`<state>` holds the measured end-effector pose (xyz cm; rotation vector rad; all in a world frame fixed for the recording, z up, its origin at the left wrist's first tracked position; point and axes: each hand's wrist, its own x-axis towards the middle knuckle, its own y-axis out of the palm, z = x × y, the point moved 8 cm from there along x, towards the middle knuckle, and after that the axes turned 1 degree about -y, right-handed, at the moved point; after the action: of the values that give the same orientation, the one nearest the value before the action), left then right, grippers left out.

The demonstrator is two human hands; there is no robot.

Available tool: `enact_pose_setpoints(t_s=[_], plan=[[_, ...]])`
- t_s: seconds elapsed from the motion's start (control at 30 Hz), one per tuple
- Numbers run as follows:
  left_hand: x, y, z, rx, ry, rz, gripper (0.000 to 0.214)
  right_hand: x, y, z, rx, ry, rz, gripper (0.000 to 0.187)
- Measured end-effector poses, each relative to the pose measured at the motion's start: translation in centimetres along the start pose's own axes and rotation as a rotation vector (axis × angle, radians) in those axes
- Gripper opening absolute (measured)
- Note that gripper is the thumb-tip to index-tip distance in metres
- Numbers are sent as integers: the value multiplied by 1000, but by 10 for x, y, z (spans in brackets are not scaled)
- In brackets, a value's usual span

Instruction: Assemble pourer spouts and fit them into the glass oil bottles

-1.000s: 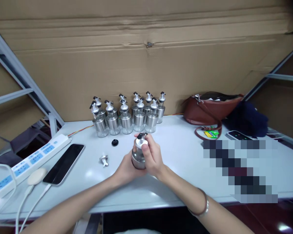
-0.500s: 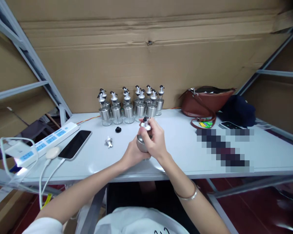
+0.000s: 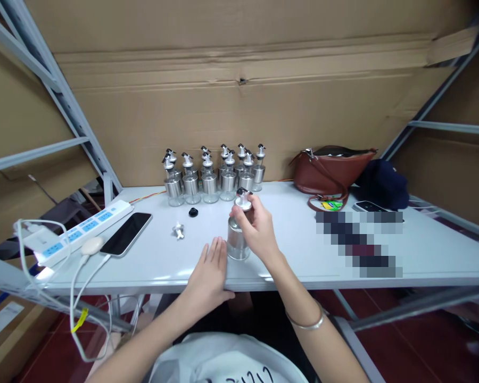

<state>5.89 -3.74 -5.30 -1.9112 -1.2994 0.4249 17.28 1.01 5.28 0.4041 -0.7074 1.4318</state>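
A small glass and steel oil bottle (image 3: 237,239) with a pour spout stands upright on the white table (image 3: 303,250) near its front edge. My right hand (image 3: 256,227) is closed round the bottle's top and spout. Flat on the table, just left of the bottle, rests my left hand (image 3: 208,271), its fingers stretched out and holding nothing. Several matching bottles (image 3: 211,178) stand in a group at the back against the cardboard wall. A loose spout part (image 3: 178,231) and a black stopper (image 3: 192,212) lie left of the held bottle.
A black phone (image 3: 125,234), a white power strip (image 3: 80,230) and white cables (image 3: 80,266) occupy the left side. A brown bag (image 3: 331,170), a dark cloth (image 3: 383,183) and a small device (image 3: 367,206) sit at the back right. Metal shelf posts (image 3: 59,88) flank the table.
My left hand has let go of the bottle and now lies flat on the table. The bottle has been set down upright, with my right hand still on its top.
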Motion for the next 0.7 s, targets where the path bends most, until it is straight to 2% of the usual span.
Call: enact_pose_setpoints(t_s=[0.07,0.17,0.2,0.3,0.4,0.53,0.7], plan=[[0,-2,-2,-4,-17,-3,114,-4,3,3,29,-10,2,18],[11,-15,-11,-173,-12,-54,109,-10,10,8,89,-52,37,16],[17,-21,-15,-389,14,-103,103,-12,12,9,108,-67,48,16],[34,-25,-22,-570,26,-136,74,-15,15,11,151,-93,43,16],[42,-20,-19,-626,-12,-187,59,-14,16,12,190,-101,38,19],[35,-15,-9,-653,-79,-297,56,-13,19,15,254,-108,53,26],[30,-13,-8,-659,-96,-326,61,-15,16,14,369,-99,-11,32]])
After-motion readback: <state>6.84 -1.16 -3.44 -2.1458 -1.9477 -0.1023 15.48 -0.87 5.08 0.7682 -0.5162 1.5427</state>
